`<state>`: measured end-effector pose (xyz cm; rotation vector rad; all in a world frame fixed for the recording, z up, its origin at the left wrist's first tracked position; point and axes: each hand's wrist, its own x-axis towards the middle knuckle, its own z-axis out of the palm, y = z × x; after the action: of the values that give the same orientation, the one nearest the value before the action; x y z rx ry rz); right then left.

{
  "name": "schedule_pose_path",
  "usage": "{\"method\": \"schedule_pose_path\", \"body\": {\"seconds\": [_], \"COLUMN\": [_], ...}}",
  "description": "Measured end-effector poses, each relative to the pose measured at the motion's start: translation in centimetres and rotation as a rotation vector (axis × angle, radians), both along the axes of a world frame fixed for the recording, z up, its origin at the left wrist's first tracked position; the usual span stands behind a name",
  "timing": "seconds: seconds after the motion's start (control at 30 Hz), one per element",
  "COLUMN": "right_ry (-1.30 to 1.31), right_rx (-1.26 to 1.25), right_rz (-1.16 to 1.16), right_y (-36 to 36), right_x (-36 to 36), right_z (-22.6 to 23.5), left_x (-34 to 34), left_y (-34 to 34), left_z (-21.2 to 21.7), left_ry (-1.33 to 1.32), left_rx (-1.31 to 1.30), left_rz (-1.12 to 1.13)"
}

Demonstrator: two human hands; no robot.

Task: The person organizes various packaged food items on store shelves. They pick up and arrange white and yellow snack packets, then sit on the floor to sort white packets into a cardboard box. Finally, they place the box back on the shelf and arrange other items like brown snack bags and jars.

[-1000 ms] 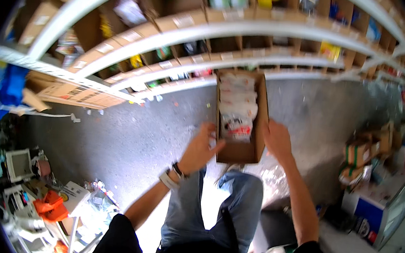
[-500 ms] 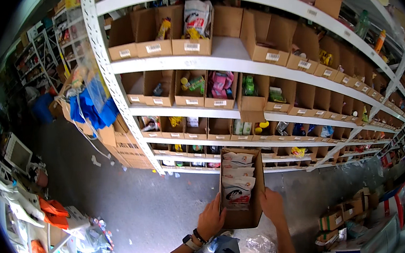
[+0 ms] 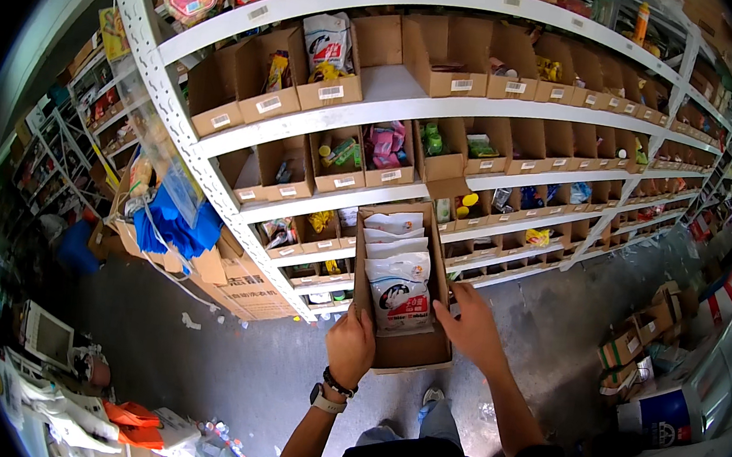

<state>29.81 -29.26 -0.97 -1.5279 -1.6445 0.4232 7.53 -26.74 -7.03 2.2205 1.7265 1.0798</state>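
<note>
From the head view I record a long open cardboard bin [image 3: 398,351] held up in front of the person, its far end pointing toward the shelving and its near end just above the knees. The left hand [image 3: 349,347] grips the bin's left wall near the front corner, fingers wrapped over the edge and closed on the cardboard; a dark bracelet and a watch [image 3: 328,398] sit on that wrist. The right hand [image 3: 473,327] holds the right wall, thumb inside the rim and palm against the outer side, likewise clamped on the bin. Inside the bin I count a row of white pouches [image 3: 397,289] standing one behind another, the nearest bearing a dark picture; the near third of the bin floor is bare. Behind the bin stands a white metal shelf rack [image 3: 377,111] in several tiers, filled with open cardboard bins of the same kind, each with a small white label on its front. A blue cloth [image 3: 173,232] hangs from the rack's left upright, with a large brown carton [image 3: 246,287] just below it on the grey concrete floor [image 3: 194,362]. Opened cartons [image 3: 637,338] lie on the floor at the right, well apart from the hands.
</note>
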Motion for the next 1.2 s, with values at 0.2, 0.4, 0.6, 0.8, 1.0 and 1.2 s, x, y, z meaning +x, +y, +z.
{"method": "schedule_pose_path", "body": {"seconds": [0.2, 0.4, 0.6, 0.8, 1.0, 1.2], "right_ry": [-0.175, -0.253, -0.244, -0.214, -0.255, -0.262], "right_rx": [0.241, 0.418, 0.465, 0.681, 0.647, 0.571], "right_rz": [-0.110, -0.098, -0.028, -0.042, -0.051, -0.061], "right_y": [3.3, 9.1, 16.2, 22.4, 26.8, 27.6], "right_x": [2.1, 6.4, 7.9, 7.8, 5.7, 5.0], "right_z": [-0.5, 4.1, 9.1, 13.5, 17.6, 19.6], "left_x": [3.1, 7.4, 8.6, 8.8, 6.6, 5.6], "left_y": [3.4, 8.3, 14.5, 20.0, 25.8, 26.0], "left_z": [2.5, 7.1, 12.5, 18.2, 21.9, 24.1], "left_ry": [-0.016, -0.029, -0.027, -0.014, -0.045, -0.015], "left_rx": [0.057, 0.188, 0.340, 0.468, 0.460, 0.404], "left_rz": [0.013, 0.043, 0.095, 0.101, 0.109, 0.085]}}
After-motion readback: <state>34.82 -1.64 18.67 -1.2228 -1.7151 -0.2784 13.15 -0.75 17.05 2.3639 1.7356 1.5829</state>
